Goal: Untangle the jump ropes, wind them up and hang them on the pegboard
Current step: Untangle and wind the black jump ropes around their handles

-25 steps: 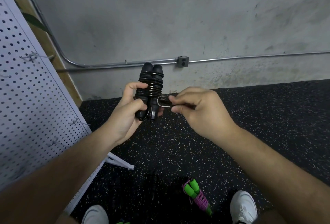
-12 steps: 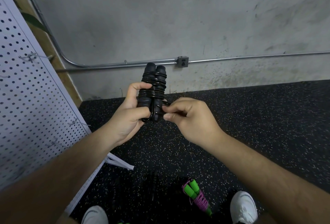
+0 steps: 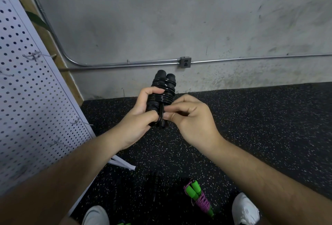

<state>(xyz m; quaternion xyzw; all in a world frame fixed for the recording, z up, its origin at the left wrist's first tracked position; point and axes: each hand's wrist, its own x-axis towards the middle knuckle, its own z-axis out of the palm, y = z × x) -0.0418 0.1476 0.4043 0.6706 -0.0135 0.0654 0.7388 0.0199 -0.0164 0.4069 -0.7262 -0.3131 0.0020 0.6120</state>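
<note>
From my seat, the white pegboard (image 3: 27, 99) leans along the left of the view, wire hooks (image 3: 36, 56) jutting from its face, all of them bare; its foot (image 3: 124, 164) rests on the speckled black floor (image 3: 269, 117). Behind stands a grey concrete wall (image 3: 161, 18), with a metal conduit (image 3: 125, 63) running low across it into a small outlet box (image 3: 185, 62). Down on the floor, between two white shoes (image 3: 245, 209), lies a green-handled jump rope (image 3: 198, 196) bound with purple cord; left of it I see a dark shape (image 3: 154, 185) too blurred to name; nothing lies between the hands and the pegboard.

The black jump rope (image 3: 164, 88) is up in mid-air at the centre of the view, in front of the wall's base, its two handles side by side and upright, glossy cord coiled round their upper half. The left hand (image 3: 138, 119) grips the handles, fingers wrapped round the coils and thumb laid across the lower part. The right hand (image 3: 194, 119) sits just beside it, its fingers curled, thumb and forefinger pinching the cord where it runs down between the handles near their lower end; the two hands touch there.
</note>
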